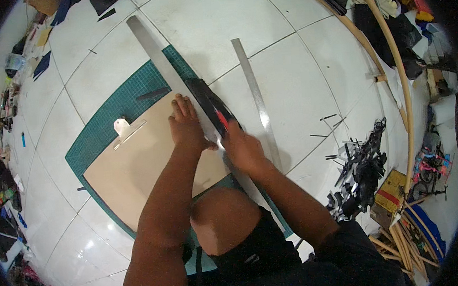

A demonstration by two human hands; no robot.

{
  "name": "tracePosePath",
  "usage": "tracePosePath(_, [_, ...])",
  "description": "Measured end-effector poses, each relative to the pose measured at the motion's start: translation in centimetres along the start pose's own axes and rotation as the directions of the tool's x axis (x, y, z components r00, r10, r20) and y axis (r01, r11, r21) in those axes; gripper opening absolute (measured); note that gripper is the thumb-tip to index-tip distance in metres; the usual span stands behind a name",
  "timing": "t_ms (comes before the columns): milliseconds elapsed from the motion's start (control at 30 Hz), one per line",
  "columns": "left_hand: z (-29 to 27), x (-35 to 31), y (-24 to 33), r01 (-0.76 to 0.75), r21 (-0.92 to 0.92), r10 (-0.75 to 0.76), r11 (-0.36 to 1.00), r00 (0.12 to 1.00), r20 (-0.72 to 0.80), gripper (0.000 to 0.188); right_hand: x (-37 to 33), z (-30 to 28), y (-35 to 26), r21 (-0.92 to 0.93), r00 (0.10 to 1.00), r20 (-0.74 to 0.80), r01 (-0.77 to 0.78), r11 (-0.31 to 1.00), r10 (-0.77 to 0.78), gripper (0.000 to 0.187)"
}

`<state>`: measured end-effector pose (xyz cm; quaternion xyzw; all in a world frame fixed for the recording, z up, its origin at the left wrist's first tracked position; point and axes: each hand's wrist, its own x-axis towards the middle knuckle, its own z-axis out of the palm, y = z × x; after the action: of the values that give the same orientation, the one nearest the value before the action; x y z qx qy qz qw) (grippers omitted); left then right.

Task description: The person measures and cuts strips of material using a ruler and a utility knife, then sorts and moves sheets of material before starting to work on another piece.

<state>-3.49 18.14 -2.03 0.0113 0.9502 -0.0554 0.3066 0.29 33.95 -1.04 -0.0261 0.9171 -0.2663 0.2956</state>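
My left hand [187, 127] lies with fingers stretched out on a tan clipboard [130, 174] with a metal clip, its thumb side against a long steel ruler [154, 55]. A strip of black material [204, 98] lies along the ruler's right edge. My right hand [244, 150] is closed at the near end of that strip, around what looks like a red utility knife [221, 117]; its tip is hidden. Beneath the clipboard and ruler is a green cutting mat [100, 128]. A dark slim piece [152, 94] rests on the mat beyond the clipboard.
A second steel ruler [253, 85] lies on the white tiles to the right. Black offcuts [361, 168] are heaped further right, near curved wooden poles [392, 46] and a bundle of sticks [406, 247]. My bare knee [226, 217] is close to the mat's near edge.
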Motion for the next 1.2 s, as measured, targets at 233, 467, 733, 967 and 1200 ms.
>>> tracePosePath(233, [0.3, -0.1, -0.2, 0.006, 0.012, -0.006, 1.0, 1.0, 0.004, 0.151, 8.9, -0.3, -7.6, -0.055, 0.994, -0.046, 0.094, 0.994, -0.097, 0.031])
tracePosePath(467, [-0.1, 0.2, 0.1, 0.021, 0.023, -0.022, 1.0, 0.998, 0.058, 0.153, 8.4, -0.7, -6.1, -0.053, 0.995, 0.068, 0.071, 0.996, -0.067, 0.032])
tracePosePath(733, [0.7, -0.2, -0.5, 0.017, 0.038, -0.018, 0.999, 0.999, 0.032, 0.155, -9.4, -0.5, 2.4, -0.115, 0.913, 0.36, -0.162, 0.98, 0.193, 0.023])
tracePosePath(967, [-0.3, 0.0, -0.2, 0.025, 0.002, -0.026, 1.0, 0.999, 0.031, 0.155, -17.3, 2.0, 10.9, -0.202, 0.841, 0.395, -0.314, 0.928, 0.37, 0.022])
tracePosePath(1200, [0.2, -0.3, -0.6, 0.016, 0.0, -0.016, 1.0, 1.0, 0.011, 0.157, -9.9, -1.9, 3.6, -0.054, 0.957, 0.228, -0.171, 0.984, 0.179, 0.025])
